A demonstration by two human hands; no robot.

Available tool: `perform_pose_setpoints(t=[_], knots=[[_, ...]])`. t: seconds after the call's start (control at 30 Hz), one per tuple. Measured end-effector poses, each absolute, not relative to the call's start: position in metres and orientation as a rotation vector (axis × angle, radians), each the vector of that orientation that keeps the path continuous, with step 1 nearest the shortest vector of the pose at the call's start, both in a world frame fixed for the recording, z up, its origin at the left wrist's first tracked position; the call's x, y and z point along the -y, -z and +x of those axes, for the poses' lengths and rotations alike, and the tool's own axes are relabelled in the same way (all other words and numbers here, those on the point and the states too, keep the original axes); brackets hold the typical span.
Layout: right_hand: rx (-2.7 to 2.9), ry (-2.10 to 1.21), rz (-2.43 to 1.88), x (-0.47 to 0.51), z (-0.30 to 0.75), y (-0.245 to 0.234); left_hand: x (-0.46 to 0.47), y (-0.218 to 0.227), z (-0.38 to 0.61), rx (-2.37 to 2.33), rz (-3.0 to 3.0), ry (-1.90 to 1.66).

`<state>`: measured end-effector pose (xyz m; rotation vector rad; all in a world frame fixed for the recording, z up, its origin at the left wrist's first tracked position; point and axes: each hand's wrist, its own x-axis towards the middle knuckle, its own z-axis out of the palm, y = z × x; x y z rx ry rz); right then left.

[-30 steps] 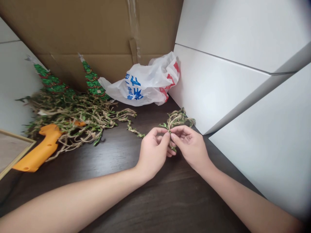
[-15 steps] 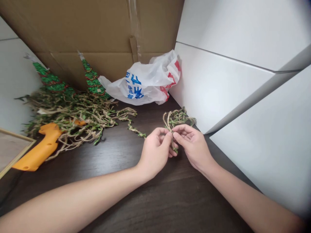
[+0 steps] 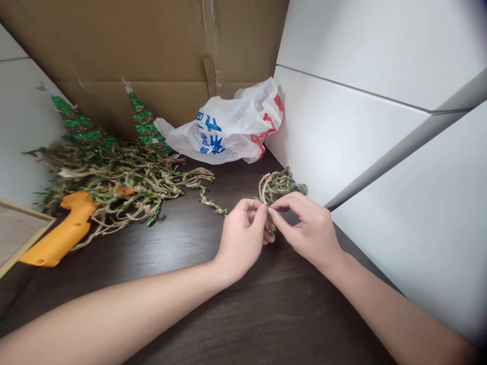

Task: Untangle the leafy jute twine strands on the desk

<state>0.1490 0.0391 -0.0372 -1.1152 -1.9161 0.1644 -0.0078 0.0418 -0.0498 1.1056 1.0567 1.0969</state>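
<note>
My left hand (image 3: 243,235) and my right hand (image 3: 306,228) meet at the fingertips, pinching a length of jute twine garland with small green leaves (image 3: 279,186). The garland forms a loop above my fingers, and a short end hangs below them. Another strand (image 3: 213,205) runs from the large tangled heap of the same garland (image 3: 125,180) towards my left hand. Its end stops just beside my left hand. The pinch point is partly hidden by my fingers.
Two green glittery cone trees (image 3: 78,124) stand behind the heap, by an orange plastic tool (image 3: 63,235). A white plastic bag (image 3: 224,134) lies against brown cardboard (image 3: 144,45). White panels (image 3: 342,132) bound the right of the dark wooden table (image 3: 266,314).
My right hand has shifted slightly to the right, and the twine loop has moved with it. My left hand stays nearly in place.
</note>
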Motion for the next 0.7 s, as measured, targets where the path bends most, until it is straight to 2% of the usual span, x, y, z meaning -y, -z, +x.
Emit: perform_pose_setpoints(t=[0.7], knots=[[1.988, -0.215, -1.186, -0.0410, 0.1491, 0.0402, -0.0409, 0.0496, -0.0082, -0.992, 1.192, -1.056]])
